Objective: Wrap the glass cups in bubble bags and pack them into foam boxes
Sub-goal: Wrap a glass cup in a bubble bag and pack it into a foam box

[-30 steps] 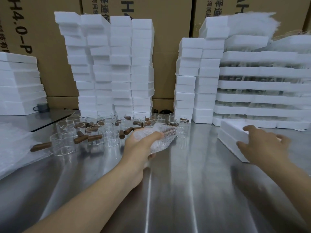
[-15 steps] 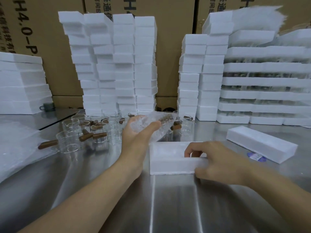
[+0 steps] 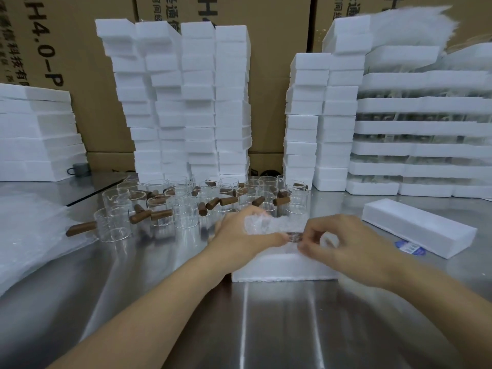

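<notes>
- The left hand [image 3: 241, 233] grips one bubble-wrapped cup [image 3: 269, 226] over the open foam box [image 3: 279, 267]; the right hand [image 3: 343, 243] pinches its wooden handle [image 3: 294, 237].
- Many bare glass cups [image 3: 186, 209] wait unwrapped (most of the work remains).

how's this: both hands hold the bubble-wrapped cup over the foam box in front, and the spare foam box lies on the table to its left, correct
Not quite. In the head view the spare foam box lies to the right of the foam box in front, not its left. The rest stands: left hand and right hand hold the bubble-wrapped cup over it.
</notes>
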Demonstrator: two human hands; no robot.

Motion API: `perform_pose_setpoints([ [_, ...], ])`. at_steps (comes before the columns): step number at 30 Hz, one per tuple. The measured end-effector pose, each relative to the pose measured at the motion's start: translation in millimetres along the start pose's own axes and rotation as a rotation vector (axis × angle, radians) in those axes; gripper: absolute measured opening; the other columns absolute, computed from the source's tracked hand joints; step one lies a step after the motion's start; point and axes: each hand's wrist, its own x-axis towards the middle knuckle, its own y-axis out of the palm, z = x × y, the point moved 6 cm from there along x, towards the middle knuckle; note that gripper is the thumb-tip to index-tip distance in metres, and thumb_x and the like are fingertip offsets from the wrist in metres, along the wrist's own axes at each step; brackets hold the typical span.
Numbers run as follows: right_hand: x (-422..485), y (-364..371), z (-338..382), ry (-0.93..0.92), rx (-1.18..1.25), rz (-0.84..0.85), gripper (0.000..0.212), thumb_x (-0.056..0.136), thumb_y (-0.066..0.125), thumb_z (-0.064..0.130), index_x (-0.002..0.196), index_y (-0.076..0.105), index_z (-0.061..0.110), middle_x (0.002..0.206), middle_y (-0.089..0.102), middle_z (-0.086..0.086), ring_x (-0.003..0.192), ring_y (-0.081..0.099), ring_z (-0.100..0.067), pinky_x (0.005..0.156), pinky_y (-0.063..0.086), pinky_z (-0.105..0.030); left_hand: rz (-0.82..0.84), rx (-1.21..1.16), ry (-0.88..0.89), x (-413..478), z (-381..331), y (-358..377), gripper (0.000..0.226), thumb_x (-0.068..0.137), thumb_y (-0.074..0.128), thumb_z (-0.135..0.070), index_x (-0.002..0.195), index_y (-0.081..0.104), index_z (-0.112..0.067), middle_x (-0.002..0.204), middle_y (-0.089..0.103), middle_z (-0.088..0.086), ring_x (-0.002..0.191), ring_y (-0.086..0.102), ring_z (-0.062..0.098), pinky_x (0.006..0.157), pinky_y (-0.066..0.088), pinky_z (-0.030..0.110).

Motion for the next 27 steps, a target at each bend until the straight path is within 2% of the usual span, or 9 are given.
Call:
perform_pose_setpoints([
  [3, -0.3, -10.1, -3.6, 0.02, 0.011, -0.176, 0.018, 0.091, 0.073, 0.035, 0.08, 0.061, 0.026, 0.077, 0.064, 0.008, 0.079, 0.061, -0.013, 0.08, 0.052, -0.038, 0.1, 0.017, 0.017, 2.0, 3.2, -0.3, 0.076, 0.046, 0.081, -0.08, 0.114, 0.062, -0.052, 0.136, 0.059, -0.017, 0.13, 0.054, 0.012, 0.107, 0.047, 0.036],
  [7, -0.3, -1.8, -5.0, 0.058, 0.048, -0.087, 0.011, 0.092, 0.074, 0.043, 0.096, 0.07, 0.034, 0.09, 0.071, 0.013, 0.093, 0.064, -0.001, 0.078, 0.045, -0.013, 0.194, 0.015, 0.033, 4.0, 5.7, -3.4, 0.074, 0.054, 0.087, -0.076, 0.119, 0.062, -0.053, 0.131, 0.065, -0.018, 0.124, 0.061, 0.007, 0.107, 0.051, 0.035],
  [9, -0.5, 1.3, -1.2, 0.033, 0.059, -0.052, 0.009, 0.094, 0.073, 0.041, 0.093, 0.075, 0.032, 0.088, 0.074, 0.014, 0.092, 0.066, 0.001, 0.077, 0.043, -0.011, 0.221, -0.026, 0.017, 3.9, 5.3, -4.1, 0.07, 0.056, 0.084, -0.081, 0.118, 0.064, -0.056, 0.13, 0.065, -0.021, 0.122, 0.062, 0.005, 0.104, 0.052, 0.033],
  [14, -1.3, 1.9, 3.9, 0.017, 0.095, -0.033, 0.009, 0.096, 0.074, 0.035, 0.091, 0.077, 0.028, 0.086, 0.074, 0.015, 0.088, 0.067, -0.001, 0.075, 0.043, -0.013, 0.198, -0.052, -0.041, 1.6, 2.1, -2.4, 0.026, 0.068, 0.072, -0.075, 0.091, 0.061, -0.078, 0.119, 0.06, -0.033, 0.113, 0.056, -0.009, 0.085, 0.042, 0.019],
  [17, -2.2, 3.2, 3.8, 0.016, 0.131, -0.024, 0.008, 0.095, 0.075, 0.035, 0.092, 0.077, 0.028, 0.086, 0.075, 0.013, 0.088, 0.068, -0.003, 0.075, 0.045, -0.017, 0.176, 0.007, 0.002, 1.4, 5.9, -1.5, 0.044, 0.074, 0.065, -0.076, 0.115, 0.059, -0.063, 0.131, 0.059, -0.028, 0.127, 0.054, 0.004, 0.09, 0.038, 0.021],
  [19, -2.1, 2.4, 3.5, 0.018, 0.141, -0.045, 0.006, 0.094, 0.076, 0.035, 0.092, 0.077, 0.029, 0.086, 0.075, 0.012, 0.088, 0.068, -0.004, 0.079, 0.046, -0.021, 0.115, 0.034, 0.083, 2.7, 3.1, -4.9, 0.057, 0.077, 0.062, -0.076, 0.129, 0.057, -0.054, 0.139, 0.057, -0.024, 0.131, 0.05, 0.003, 0.096, 0.038, 0.025],
  [22, -3.1, 0.3, 6.0, -0.012, 0.132, -0.105, 0.007, 0.092, 0.077, 0.036, 0.097, 0.073, 0.033, 0.093, 0.073, 0.013, 0.096, 0.066, -0.003, 0.08, 0.044, -0.015, 0.022, -0.075, 0.146, 4.0, -0.5, -8.9, 0.05, 0.086, 0.06, -0.075, 0.13, 0.061, -0.053, 0.133, 0.062, -0.026, 0.127, 0.052, -0.008, 0.097, 0.038, 0.021],
  [25, -1.8, -2.3, 6.7, -0.042, 0.112, -0.125, 0.01, 0.091, 0.076, 0.041, 0.095, 0.07, 0.034, 0.104, 0.069, 0.019, 0.108, 0.06, 0.001, 0.086, 0.038, -0.007, 0.09, -0.048, 0.127, 6.3, 3.5, 0.7, 0.035, 0.103, 0.054, -0.065, 0.135, 0.059, -0.052, 0.142, 0.055, -0.031, 0.132, 0.047, -0.008, 0.105, 0.034, 0.023],
  [27, 0.6, -9.9, -0.7, -0.023, 0.095, -0.162, 0.009, 0.092, 0.07, 0.046, 0.094, 0.07, 0.037, 0.109, 0.067, 0.023, 0.112, 0.056, 0.005, 0.091, 0.034, -0.005, 0.119, -0.031, 0.108, 6.8, 7.7, 3.7, 0.039, 0.103, 0.048, -0.067, 0.137, 0.058, -0.051, 0.14, 0.053, -0.036, 0.13, 0.045, -0.013, 0.107, 0.033, 0.024],
])
